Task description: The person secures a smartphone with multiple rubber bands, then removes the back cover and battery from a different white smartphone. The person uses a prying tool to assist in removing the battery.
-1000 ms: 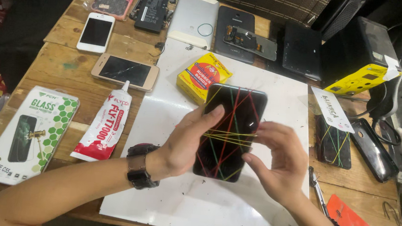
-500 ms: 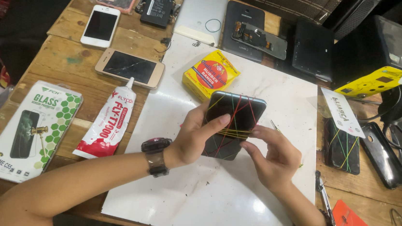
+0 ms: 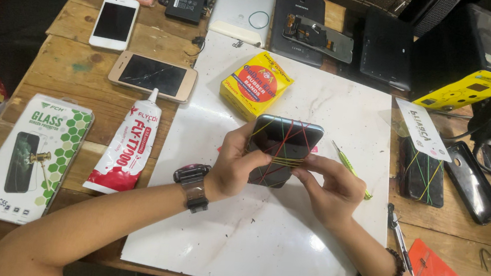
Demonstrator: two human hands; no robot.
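Both hands hold a dark phone [image 3: 283, 150] just above a white board [image 3: 319, 103] on the table [image 3: 56, 68]. The left hand [image 3: 234, 166] is closed around the phone's near left edge, thumb on top. The right hand [image 3: 332, 190] grips the near right corner, fingertips pinching yellow rubber bands [image 3: 288, 159] stretched across it; red and green bands cross the phone as well.

Just beyond the hands lies a yellow box [image 3: 256, 85]. Right of the right hand sit a green pen [image 3: 349, 168] and a second banded phone [image 3: 423, 174]. Left of the left hand lies a glue tube [image 3: 129, 145], and beyond it a cracked phone [image 3: 153, 75].

The main risk appears to be a stretched band slipping off the fingertips and snapping, or rolling off the rounded corner and loosening the wrap. Uneven tension could also shift the parts under the bands. With the phone off the board, a loosened grip could drop it.
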